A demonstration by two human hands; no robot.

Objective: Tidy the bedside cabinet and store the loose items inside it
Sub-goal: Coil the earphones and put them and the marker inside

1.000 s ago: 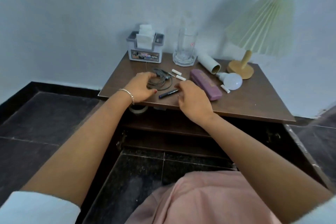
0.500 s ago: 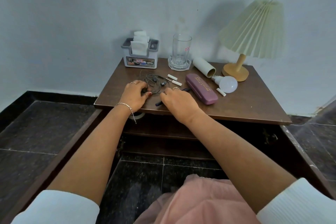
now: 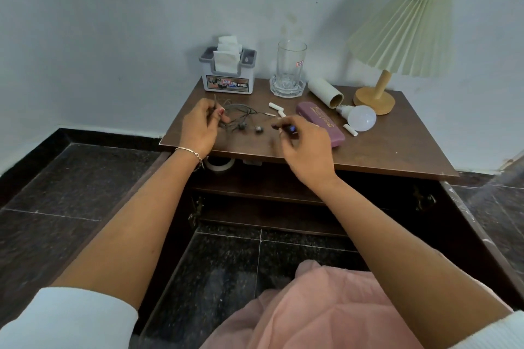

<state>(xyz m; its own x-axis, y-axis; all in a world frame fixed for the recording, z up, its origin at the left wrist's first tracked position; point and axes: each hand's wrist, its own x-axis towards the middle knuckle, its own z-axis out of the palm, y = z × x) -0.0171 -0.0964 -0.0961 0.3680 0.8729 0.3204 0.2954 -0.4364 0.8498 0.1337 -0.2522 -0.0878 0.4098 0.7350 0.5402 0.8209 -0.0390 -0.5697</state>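
A brown bedside cabinet [image 3: 397, 156] stands against the wall with both doors swung open below. On its top lies a tangle of grey earphones [image 3: 241, 119]; my left hand [image 3: 200, 127] pinches the cable at its left end and lifts it slightly. My right hand [image 3: 304, 144] hovers over the front middle of the top, fingers closed on a dark pen [image 3: 286, 128]. A purple case [image 3: 320, 122], a white bulb [image 3: 361, 118], a cardboard tube [image 3: 326, 92] and small white sticks [image 3: 276, 107] lie to the right.
A tissue box [image 3: 228, 76], a glass [image 3: 290, 68] on a saucer and a pleated lamp [image 3: 397, 37] stand along the back. A tape roll [image 3: 219, 163] sits on the shelf under the top. The open doors flank my knees on the dark tiled floor.
My right hand has picked the pen up off the top. My left hand closed on the earphone cable and pulled it leftward, spreading the tangle. The view tilted up.
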